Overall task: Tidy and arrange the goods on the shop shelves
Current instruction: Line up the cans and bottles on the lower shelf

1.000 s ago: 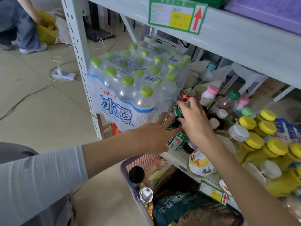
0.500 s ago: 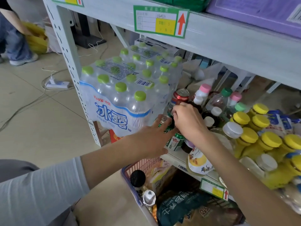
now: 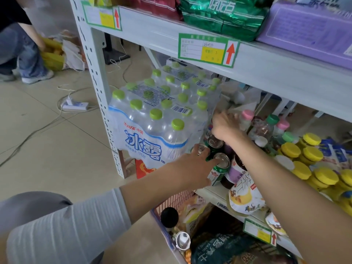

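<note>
- One person (image 3: 19, 44) in jeans bends over a yellow bag (image 3: 51, 56), far to the left of the fingers.
- A white power strip (image 3: 76, 106) lies on the floor, also well left of the fingers.
- A big pack of water bottles (image 3: 158, 126) with green caps stands on the shelf, just left of the left hand's fingers.
- A pink basket (image 3: 177, 199) full of goods sits on the floor, below those fingers.
- The left hand (image 3: 190, 166) reaches to the green cans (image 3: 219, 169). Its fingers (image 3: 203, 151) are straight and a bit apart, and they rest on the can tops.
- The green cans stand close together at the front of the shelf, right under these fingertips, between the water pack and a dark bottle (image 3: 236, 174) with a purple label.
- A price tag (image 3: 207, 49) with a red arrow hangs on the shelf edge, high above the fingers.
- The right hand (image 3: 222, 126) is just behind the cans, farther back than the left fingers. Its own fingers (image 3: 227, 114) are blurry, so I cannot tell if they hold anything.
- Bottles with pink caps (image 3: 247, 114) stand just right of the right fingers.
- Many bottles with yellow caps (image 3: 304, 155) stand well to the right of both hands.
</note>
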Available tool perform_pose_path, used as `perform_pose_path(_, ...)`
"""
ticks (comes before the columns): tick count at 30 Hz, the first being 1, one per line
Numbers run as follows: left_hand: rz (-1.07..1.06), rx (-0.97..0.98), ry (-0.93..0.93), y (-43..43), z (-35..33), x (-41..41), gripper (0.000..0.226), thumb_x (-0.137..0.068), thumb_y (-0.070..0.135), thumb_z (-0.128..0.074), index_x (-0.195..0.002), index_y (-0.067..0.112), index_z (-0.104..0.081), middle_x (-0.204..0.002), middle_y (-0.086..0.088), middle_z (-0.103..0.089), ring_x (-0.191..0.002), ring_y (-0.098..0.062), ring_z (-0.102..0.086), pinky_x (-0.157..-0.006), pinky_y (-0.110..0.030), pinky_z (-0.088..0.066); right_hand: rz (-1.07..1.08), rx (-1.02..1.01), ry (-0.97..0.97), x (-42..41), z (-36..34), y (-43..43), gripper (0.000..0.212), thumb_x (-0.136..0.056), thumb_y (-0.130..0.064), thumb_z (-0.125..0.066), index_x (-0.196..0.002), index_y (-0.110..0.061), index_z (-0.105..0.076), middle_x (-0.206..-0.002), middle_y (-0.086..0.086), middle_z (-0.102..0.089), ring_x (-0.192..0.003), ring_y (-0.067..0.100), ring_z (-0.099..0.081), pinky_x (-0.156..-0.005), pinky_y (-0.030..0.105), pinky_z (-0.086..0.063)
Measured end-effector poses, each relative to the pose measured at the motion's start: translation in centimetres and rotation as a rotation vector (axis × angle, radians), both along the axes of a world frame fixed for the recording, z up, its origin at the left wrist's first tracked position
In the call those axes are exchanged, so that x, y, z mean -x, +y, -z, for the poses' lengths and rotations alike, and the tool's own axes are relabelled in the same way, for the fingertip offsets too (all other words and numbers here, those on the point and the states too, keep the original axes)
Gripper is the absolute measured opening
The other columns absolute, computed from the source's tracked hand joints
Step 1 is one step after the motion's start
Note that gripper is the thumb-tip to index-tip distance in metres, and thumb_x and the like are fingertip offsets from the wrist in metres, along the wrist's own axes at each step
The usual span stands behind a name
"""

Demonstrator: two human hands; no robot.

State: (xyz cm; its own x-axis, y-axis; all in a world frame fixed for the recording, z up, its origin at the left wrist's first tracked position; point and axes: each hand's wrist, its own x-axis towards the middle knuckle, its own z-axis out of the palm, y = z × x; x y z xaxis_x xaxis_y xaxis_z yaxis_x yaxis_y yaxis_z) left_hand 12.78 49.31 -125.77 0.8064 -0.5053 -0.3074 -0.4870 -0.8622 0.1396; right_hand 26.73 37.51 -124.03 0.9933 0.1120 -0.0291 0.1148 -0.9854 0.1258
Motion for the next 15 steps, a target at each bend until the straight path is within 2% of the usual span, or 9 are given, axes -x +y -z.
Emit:
perform_pose_path(2,0.014,0.016,-0.01,0.0,0.0,-0.2,0.071,-0.103,0.042,-0.051,-0.162,0.028,-0.014,-0.169,-0.013,-0.007,-0.155,-0.04,0.0,-0.116,-0.057,-0.03,-0.015,-0.034,-0.065,0.2,-0.4,-0.1,0.047,-0.089,-0.004,-0.064,-0.134,-0.008,-0.049,-0.13,0.021,-0.054,-0.121,0.043,-0.056,-0.105,0.051,-0.043)
perform_pose_path(4,0.012,0.031,-0.02,0.0,-0.1,-0.3,0.069,-0.102,0.043,-0.05,-0.161,0.027,-0.019,-0.167,-0.013,-0.012,-0.154,-0.039,-0.006,-0.114,-0.056,-0.032,-0.035,-0.039,-0.154,1.0,-0.5,-0.4,0.043,-0.087,-0.004,-0.069,-0.126,-0.009,-0.052,-0.125,0.019,-0.055,-0.115,0.042,-0.06,-0.102,0.051,-0.046)
perform_pose_path(6,0.004,0.053,-0.027,0.2,-0.2,-0.4,0.067,-0.102,0.045,-0.049,-0.16,0.026,-0.022,-0.166,-0.014,-0.017,-0.153,-0.038,-0.011,-0.112,-0.055,-0.034,-0.057,-0.029,-0.287,2.3,-0.2,-0.9,0.053,-0.084,-0.009,-0.076,-0.13,-0.01,-0.048,-0.13,0.02,-0.05,-0.119,0.042,-0.057,-0.096,0.052,-0.049)
perform_pose_path(8,-0.013,0.104,-0.023,0.4,-0.3,-0.2,0.064,-0.101,0.045,-0.05,-0.157,0.023,-0.028,-0.16,-0.014,-0.026,-0.15,-0.037,-0.018,-0.11,-0.055,-0.037,-0.072,-0.074,-0.439,4.2,-0.1,-1.5,0.062,-0.083,-0.017,-0.081,-0.133,-0.012,-0.045,-0.135,0.021,-0.046,-0.124,0.04,-0.051,-0.084,0.051,-0.054)
perform_pose_path(10,-0.079,0.213,-0.024,0.3,-0.7,-0.3,0.056,-0.101,0.043,-0.051,-0.15,0.019,-0.039,-0.148,-0.014,-0.043,-0.14,-0.036,-0.035,-0.105,-0.053,-0.044,-0.086,-0.164,-0.586,6.4,-0.9,-2.1,0.064,-0.084,-0.022,-0.081,-0.137,-0.014,-0.046,-0.135,0.019,-0.045,-0.125,0.039,-0.048,-0.077,0.051,-0.057)
perform_pose_path(12,-0.276,0.42,0.003,-0.1,-1.9,-0.3,0.042,-0.103,0.034,-0.046,-0.141,0.016,-0.05,-0.131,-0.014,-0.058,-0.121,-0.034,-0.056,-0.096,-0.049,-0.052,-0.094,-0.286,-0.708,8.7,-2.2,-2.7,0.065,-0.084,-0.024,-0.081,-0.139,-0.016,-0.048,-0.136,0.017,-0.045,-0.126,0.039,-0.047,-0.08,0.053,-0.058)
perform_pose_path(13,-0.419,0.584,0.099,-0.3,-2.6,-0.4,0.037,-0.105,0.029,-0.042,-0.137,0.013,-0.054,-0.125,-0.015,-0.063,-0.113,-0.034,-0.062,-0.092,-0.047,-0.055,-0.085,-0.379,-0.746,9.9,-2.7,-3.0,0.066,-0.083,-0.025,-0.082,-0.139,-0.018,-0.049,-0.138,0.016,-0.045,-0.127,0.038,-0.048,-0.084,0.053,-0.058)
perform_pose_path(15,-0.737,1.019,0.491,-0.3,-3.8,-0.3,0.04,-0.109,0.034,-0.036,-0.134,0.009,-0.056,-0.115,-0.018,-0.071,-0.101,-0.037,-0.07,-0.083,-0.044,-0.061,-0.028,-0.661,-0.76,12.4,-3.8,-3.5,0.066,-0.081,-0.026,-0.085,-0.138,-0.024,-0.05,-0.142,0.01,-0.044,-0.129,0.033,-0.051,-0.094,0.047,-0.057)
